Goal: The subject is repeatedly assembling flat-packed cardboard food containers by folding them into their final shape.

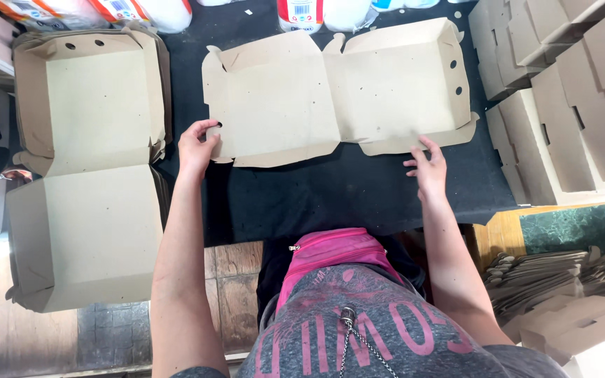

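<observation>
A dark bench [358, 189] fills the middle of the frame, pretty much covered in cardboard. Biggest thing on it is the stack of opened, formed brown boxes [85, 168] on the left side, running from the upper left down to the lower left. Over on the right edge there's a pile of folded-up closed boxes [568, 105], and in the lower right corner a heap of flat unfolded blanks [561, 287].

Center top sits the flat box blank [330, 94], lying open on the bench with its two panels side by side and small round holes near its right edge. The person's left hand [196, 145] pinches the blank's lower left corner flap, thumb and fingers curled around the edge. The right hand [427, 166] is down at the lower right edge of the blank, fingers spread and fingertips touching the cardboard, not gripping anything.

A few white bottles [302, 14] line the top edge.
</observation>
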